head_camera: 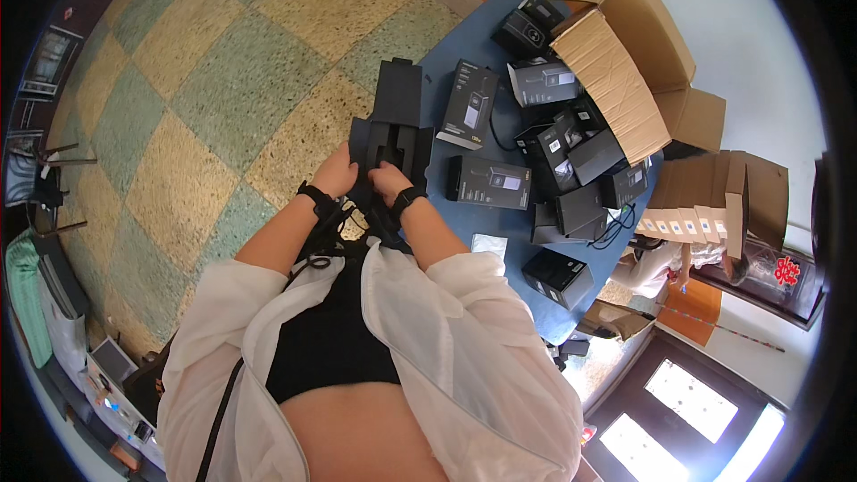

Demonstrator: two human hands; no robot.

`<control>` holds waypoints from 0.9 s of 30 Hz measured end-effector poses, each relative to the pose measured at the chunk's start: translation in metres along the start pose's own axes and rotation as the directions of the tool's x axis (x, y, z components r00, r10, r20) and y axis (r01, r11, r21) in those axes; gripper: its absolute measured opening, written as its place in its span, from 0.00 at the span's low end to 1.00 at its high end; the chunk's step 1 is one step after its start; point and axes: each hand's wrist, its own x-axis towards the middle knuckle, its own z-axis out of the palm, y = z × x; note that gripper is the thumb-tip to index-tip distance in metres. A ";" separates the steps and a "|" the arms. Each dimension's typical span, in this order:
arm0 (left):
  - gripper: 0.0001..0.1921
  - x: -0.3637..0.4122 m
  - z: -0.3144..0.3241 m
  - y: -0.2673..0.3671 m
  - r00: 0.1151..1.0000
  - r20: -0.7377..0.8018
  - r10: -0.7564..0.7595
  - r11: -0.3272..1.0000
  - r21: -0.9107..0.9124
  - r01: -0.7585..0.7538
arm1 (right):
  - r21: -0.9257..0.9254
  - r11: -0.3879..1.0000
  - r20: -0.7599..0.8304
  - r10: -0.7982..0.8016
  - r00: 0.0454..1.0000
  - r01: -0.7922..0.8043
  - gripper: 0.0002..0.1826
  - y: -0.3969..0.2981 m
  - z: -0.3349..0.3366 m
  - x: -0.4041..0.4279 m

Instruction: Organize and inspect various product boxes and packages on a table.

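Note:
An open black carton (396, 97) with raised flaps is held in front of me, beside the edge of a blue table (438, 214). Its inside holds a dark insert (392, 140) with a cut-out. My left hand (337, 173) grips the carton's left side near its lower end. Inside the near end, my right hand (390, 182) has its fingers curled against the carton; the fingertips are partly hidden. Closest to the right hand on the table are two closed black product boxes, one upper (469, 104) and one lower (490, 182), each printed with a device.
Several more black boxes (552, 147) crowd the table below a large open cardboard box (612, 84). A black cable (612, 227) and a white packet (489, 244) lie there too. Cardboard cartons (696, 201) are stacked beyond, near another person (659, 268). Checkered floor (221, 94) spreads leftward.

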 end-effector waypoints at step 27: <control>0.22 -0.002 -0.008 0.032 0.995 0.097 -0.001 0.987 0.163 -0.015 | -0.156 0.987 -0.143 -0.054 0.988 0.031 0.45 0.009 -0.016 0.009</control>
